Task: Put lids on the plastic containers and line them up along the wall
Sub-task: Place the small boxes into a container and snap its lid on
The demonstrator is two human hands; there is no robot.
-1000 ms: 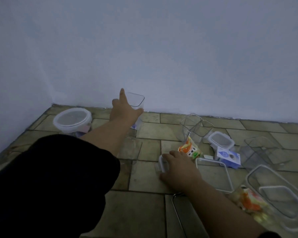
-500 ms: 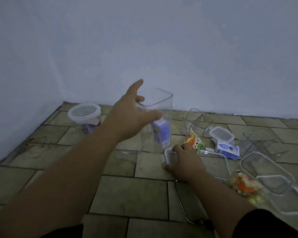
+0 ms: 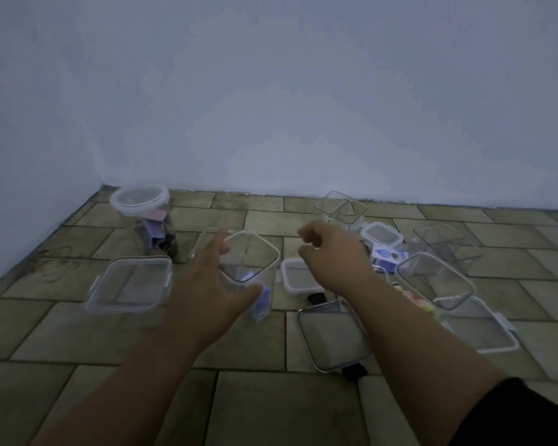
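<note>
Hands: left point(image 3: 213, 284) round tall, clear, lidless container point(image 3: 252, 255).

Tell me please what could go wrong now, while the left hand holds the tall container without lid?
1. The left hand grips the tall container from one side only; it could slip or tip, and the blue item seen in it might fall out.
2. The small lid and the flat container lie close on the floor; setting the tall one down may knock them.
</note>
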